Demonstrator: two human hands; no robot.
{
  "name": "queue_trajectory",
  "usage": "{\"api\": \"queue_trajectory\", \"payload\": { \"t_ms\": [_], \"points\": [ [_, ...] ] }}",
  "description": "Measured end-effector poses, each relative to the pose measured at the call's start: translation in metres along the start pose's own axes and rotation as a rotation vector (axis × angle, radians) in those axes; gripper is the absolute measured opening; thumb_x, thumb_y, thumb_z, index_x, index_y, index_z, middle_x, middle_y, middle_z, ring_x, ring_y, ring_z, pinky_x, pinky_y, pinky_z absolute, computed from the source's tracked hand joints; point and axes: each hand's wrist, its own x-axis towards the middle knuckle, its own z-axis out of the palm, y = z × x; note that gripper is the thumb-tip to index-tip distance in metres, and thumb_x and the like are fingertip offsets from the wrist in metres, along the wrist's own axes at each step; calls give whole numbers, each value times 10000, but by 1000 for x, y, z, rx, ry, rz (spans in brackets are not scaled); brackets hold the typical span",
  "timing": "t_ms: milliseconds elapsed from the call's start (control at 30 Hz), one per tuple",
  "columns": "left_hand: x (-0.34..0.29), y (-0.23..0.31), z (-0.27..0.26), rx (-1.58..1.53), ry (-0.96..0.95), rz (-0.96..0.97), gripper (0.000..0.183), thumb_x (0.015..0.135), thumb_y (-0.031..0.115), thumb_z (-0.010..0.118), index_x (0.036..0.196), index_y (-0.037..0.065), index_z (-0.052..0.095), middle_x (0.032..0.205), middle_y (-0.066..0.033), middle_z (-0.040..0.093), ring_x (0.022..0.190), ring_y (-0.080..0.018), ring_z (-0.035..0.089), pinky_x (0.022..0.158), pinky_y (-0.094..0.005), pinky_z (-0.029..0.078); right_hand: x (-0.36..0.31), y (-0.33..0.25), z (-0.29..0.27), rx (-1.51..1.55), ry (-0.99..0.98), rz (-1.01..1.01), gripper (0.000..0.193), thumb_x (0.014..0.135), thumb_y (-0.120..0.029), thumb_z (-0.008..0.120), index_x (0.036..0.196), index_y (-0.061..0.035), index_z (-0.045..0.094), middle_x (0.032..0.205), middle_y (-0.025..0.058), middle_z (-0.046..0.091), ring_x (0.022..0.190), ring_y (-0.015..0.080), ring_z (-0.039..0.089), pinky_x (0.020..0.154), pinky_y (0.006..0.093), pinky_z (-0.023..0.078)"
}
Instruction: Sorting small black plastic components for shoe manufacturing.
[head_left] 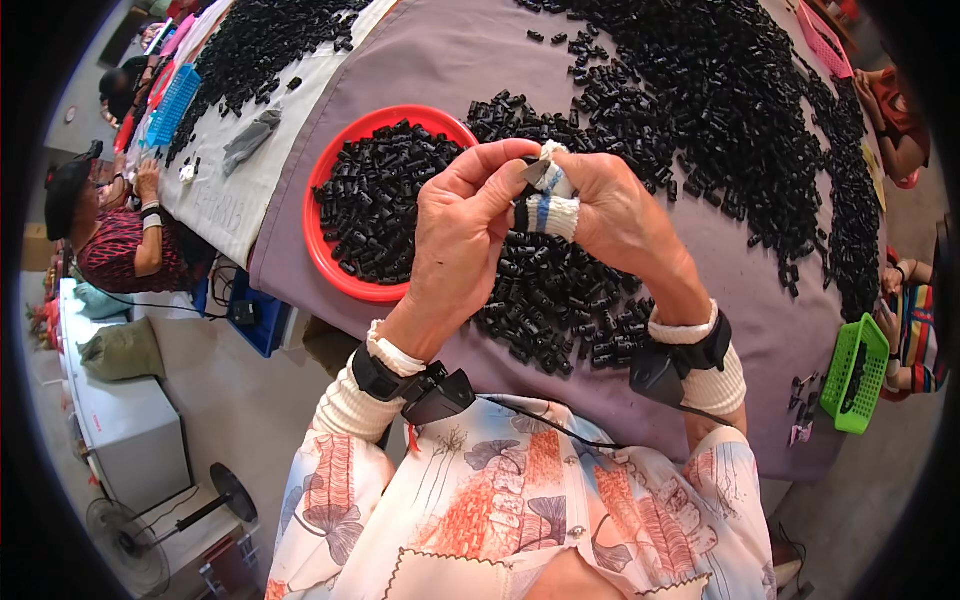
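Note:
Both hands meet above the table. My left hand (458,225) is closed, its thumb and forefinger pinched at a small flat grey piece (536,171). My right hand (625,208) is closed against it from the other side; white cloth wraps with blue stripes (552,215) cover some of its fingers. What its fingers hold is hidden. A bit of black shows between the hands, too small to name. Just left of my left hand stands a red round basin (318,250) full of small black plastic parts (385,195). A loose pile of the same parts (560,300) lies beneath my hands.
A large heap of black parts (700,90) covers the far right of the purple tablecloth (400,60). A green basket (857,375) stands at the right edge. Other people sit left and right. Cables run from my wrist devices. A fan (130,540) stands lower left.

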Motion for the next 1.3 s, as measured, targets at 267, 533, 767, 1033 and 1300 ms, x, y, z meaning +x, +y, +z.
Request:
{"api": "queue_trajectory", "payload": {
  "t_ms": [267,533,767,1033,1300],
  "points": [
    [6,-2,-10,-194,-79,-111,207,898,89,539,1072,-20,562,937,-71,615,863,-107,587,770,-233,483,0,-10,-7,139,-30,193,386,739,-328,711,726,4,515,592,13,458,548,116,415,521,289,367],
    [4,-3,-12,-303,-75,-196,218,918,113,508,1090,-14,553,930,-68,601,865,-111,580,780,-240,470,-3,-9,-9,114,9,266,338,710,-292,718,727,-10,532,612,-11,489,570,82,432,519,266,367],
    [5,-1,-13,-181,-63,-182,230,841,47,578,1064,-5,568,889,-56,620,799,-100,585,758,-220,464,-1,-11,-6,66,26,175,314,695,-259,713,815,0,581,650,40,543,590,123,487,550,281,406],
    [8,-3,-19,-108,-17,-145,184,848,71,574,1013,-8,597,856,-46,623,774,-96,580,739,-212,459,3,-8,-1,4,22,189,334,686,-263,712,853,1,594,650,60,532,590,159,495,564,297,414],
    [3,2,-27,-166,-42,-145,224,912,101,509,1093,-15,571,931,-80,618,860,-129,592,791,-270,485,6,0,1,-12,8,250,375,676,-318,724,746,9,554,602,57,508,554,151,478,544,296,405]
  ]
}}
